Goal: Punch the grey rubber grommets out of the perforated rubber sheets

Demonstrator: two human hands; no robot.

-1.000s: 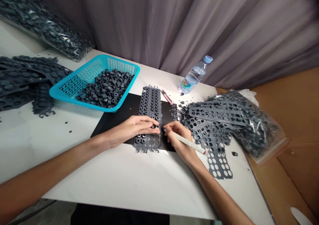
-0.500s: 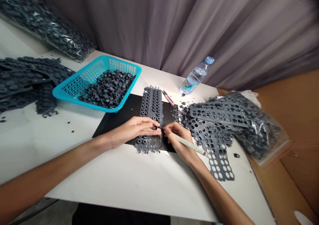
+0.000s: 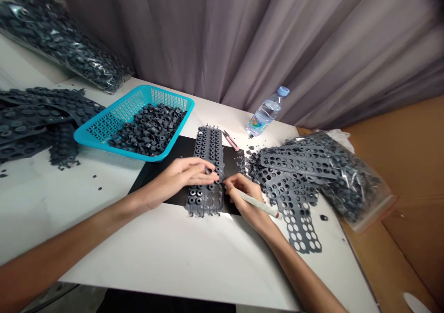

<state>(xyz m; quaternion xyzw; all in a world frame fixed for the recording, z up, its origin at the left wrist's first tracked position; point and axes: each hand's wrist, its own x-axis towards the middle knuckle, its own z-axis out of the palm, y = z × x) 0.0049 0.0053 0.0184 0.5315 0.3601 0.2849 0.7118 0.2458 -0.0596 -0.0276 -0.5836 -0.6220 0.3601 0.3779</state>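
Note:
A dark grey rubber sheet (image 3: 210,143) with rows of round ring-shaped pieces lies lengthwise on a black mat (image 3: 145,176). My left hand (image 3: 185,176) rests across its lower half, fingers closed on a small dark rubber piece (image 3: 208,170). In my right hand (image 3: 244,193) is a slim pen-like tool with a pale, wrapped-looking handle (image 3: 262,205) and a reddish end. Its tip is hidden by my fingers at the sheet's right edge. Near the bottom of the sheet several round places have no ring standing in them.
A blue basket (image 3: 81,135) of loose rubber pieces stands left. Pink-handled snips (image 3: 231,142) and a water bottle (image 3: 265,115) lie beyond the mat. Punched sheets (image 3: 298,162) and a filled plastic bag (image 3: 354,179) are right; uncut sheets (image 3: 31,119) and another bag (image 3: 65,40) are left.
My left hand has drawn slightly back, with the small rubber piece moving up and left in its fingers. My right hand keeps the tool beside the sheet. The view has shifted a little.

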